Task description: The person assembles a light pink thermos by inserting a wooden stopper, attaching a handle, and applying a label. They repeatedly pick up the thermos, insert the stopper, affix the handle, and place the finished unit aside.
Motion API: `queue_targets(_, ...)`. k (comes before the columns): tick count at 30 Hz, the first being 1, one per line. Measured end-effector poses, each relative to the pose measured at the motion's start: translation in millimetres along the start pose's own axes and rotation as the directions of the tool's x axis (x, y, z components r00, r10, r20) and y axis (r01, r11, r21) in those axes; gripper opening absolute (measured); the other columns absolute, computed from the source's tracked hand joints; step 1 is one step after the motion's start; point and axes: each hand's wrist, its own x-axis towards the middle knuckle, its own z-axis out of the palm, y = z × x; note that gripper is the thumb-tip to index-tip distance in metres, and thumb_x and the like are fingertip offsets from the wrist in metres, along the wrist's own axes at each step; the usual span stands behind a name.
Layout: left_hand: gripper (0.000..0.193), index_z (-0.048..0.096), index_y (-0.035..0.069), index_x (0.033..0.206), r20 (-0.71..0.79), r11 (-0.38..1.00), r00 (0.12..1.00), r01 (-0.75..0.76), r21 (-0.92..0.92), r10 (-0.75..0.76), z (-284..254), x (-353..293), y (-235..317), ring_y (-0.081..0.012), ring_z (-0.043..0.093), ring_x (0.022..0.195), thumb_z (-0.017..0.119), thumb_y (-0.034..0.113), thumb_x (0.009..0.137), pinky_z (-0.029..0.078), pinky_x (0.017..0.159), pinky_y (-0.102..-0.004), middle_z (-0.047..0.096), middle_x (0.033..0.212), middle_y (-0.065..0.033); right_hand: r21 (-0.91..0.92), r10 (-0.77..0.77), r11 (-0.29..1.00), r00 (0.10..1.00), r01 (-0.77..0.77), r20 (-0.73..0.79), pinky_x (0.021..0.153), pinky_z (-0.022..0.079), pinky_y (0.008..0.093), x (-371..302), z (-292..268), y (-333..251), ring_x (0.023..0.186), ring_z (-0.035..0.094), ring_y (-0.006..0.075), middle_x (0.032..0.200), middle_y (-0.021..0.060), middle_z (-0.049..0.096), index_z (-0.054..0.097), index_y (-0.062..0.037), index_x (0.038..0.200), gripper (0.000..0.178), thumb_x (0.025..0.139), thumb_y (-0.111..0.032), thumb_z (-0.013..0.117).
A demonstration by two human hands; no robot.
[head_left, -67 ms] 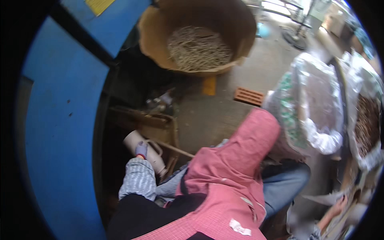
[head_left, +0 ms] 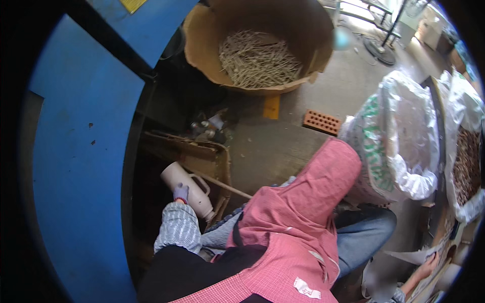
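Observation:
My left hand (head_left: 181, 192), in a thin grey-purple glove, lies on the side of a cream cylinder with a loop handle (head_left: 186, 191). Its fingers appear bent onto the surface, partly hidden. The cylinder leans over an open cardboard box (head_left: 222, 164) and tapers toward my lap. A thin wooden stick (head_left: 222, 187) runs from the box to the pink cloth (head_left: 298, 212) over my lap. Far to the lower right, my bare right hand (head_left: 429, 265) is closed at the edge of a white sheet (head_left: 415, 256). Blur lies beside that forearm.
A large round cardboard bin (head_left: 202, 63) holds many thin pale sticks. A perforated orange brick (head_left: 322, 122) lies on the floor. Two plastic-lined sacks stand at right, one a white sack (head_left: 376, 136), the other with brown pieces (head_left: 467, 161). Blue panels (head_left: 81, 141) border the left.
The whole view has shifted slightly, so things sit a little further right and lower. Both hands stay at the same things; the cylinder barely moves.

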Motion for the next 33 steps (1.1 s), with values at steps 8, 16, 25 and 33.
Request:
queue_targets(8,0.069,0.044,0.016,0.139,0.031,0.983,0.999,0.038,0.178,-0.044,-20,-18,57,-0.0333,0.040,0.133,0.069,0.029,0.077,0.038,0.106,-0.0439,0.039,0.146,-0.0168,-0.050,0.134,0.991,0.972,-0.127,0.195,0.088,0.046,0.0365,39,-32,0,0.098,0.061,0.0274,0.109,0.0125,0.065,0.061,-0.0040,0.112,0.022,0.097,-0.019,0.055)
queue_targets(16,0.087,0.035,0.019,0.148,0.324,0.877,0.926,0.018,0.480,-0.197,-95,87,53,-0.0355,0.038,0.136,0.072,0.050,0.075,0.027,0.111,-0.0515,0.047,0.144,-0.0124,-0.114,-0.015,0.993,0.999,0.010,-0.043,0.090,0.044,0.0373,37,-82,-95,0.102,0.059,0.0259,0.109,0.0074,0.064,0.063,-0.0044,0.108,0.020,0.093,-0.018,0.061)
queue_targets(25,0.018,0.064,0.018,0.077,0.114,0.340,0.360,-0.926,0.162,0.926,-172,-80,303,-0.0260,0.059,0.070,0.073,0.034,0.078,0.045,0.066,-0.0399,0.060,0.073,-0.0023,0.602,0.165,0.776,0.982,-0.190,0.097,0.090,0.045,0.0261,42,-68,-230,0.102,0.055,0.0126,0.115,0.0041,0.058,0.061,-0.0040,0.112,0.017,0.095,-0.006,0.059)
queue_targets(33,0.020,0.066,0.009,0.091,0.221,-0.810,-0.794,-0.487,0.328,0.567,-277,-318,477,-0.0186,0.062,0.082,0.064,0.020,0.074,0.053,0.089,-0.0392,0.061,0.091,-0.0021,0.941,-0.190,0.066,0.922,-0.331,0.337,0.085,0.051,0.0292,99,-120,-417,0.110,0.061,0.0215,0.139,0.0167,0.044,0.011,-0.0070,0.153,0.085,0.094,-0.049,0.056)
